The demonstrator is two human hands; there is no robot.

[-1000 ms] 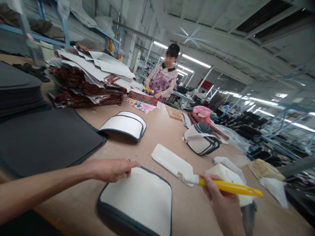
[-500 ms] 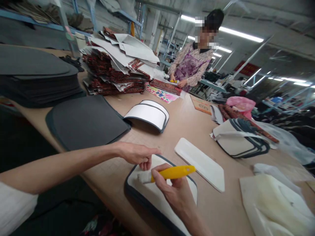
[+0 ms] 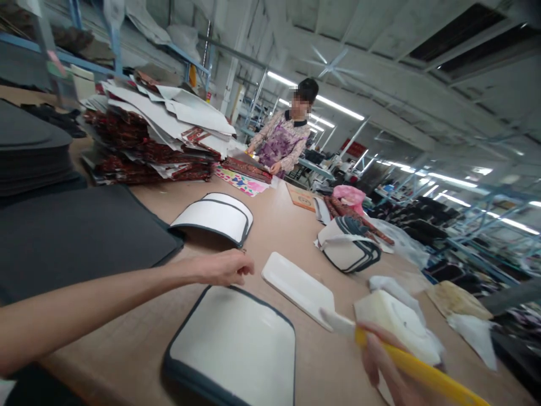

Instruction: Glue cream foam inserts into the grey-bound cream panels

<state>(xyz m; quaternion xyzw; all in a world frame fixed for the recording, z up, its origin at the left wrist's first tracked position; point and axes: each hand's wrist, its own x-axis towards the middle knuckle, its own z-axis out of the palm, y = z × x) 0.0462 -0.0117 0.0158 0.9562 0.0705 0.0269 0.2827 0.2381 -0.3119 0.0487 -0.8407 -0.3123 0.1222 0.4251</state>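
Observation:
A yellow-handled brush is gripped in my right hand, at the lower right. Its pale bristle end points left, by the near end of a white rounded oblong plate; motion blurs it, so I cannot tell whether they touch. My left hand has its fingers curled closed, just above the far edge of a cream panel with dark edging. Nothing shows in those fingers. The panel lies on a stack of dark-edged pieces.
Curved white panels stand beyond my left hand. Dark sheets lie left, with a tall pile of white and red-patterned pieces behind. Rolled cream panels and a whitish block sit right. A co-worker stands across the table.
My right hand has carried the brush away from the cream panel, rightward to the white plate. My left hand has drawn back to the panel's far edge, its pointing finger now curled. The view has swung right.

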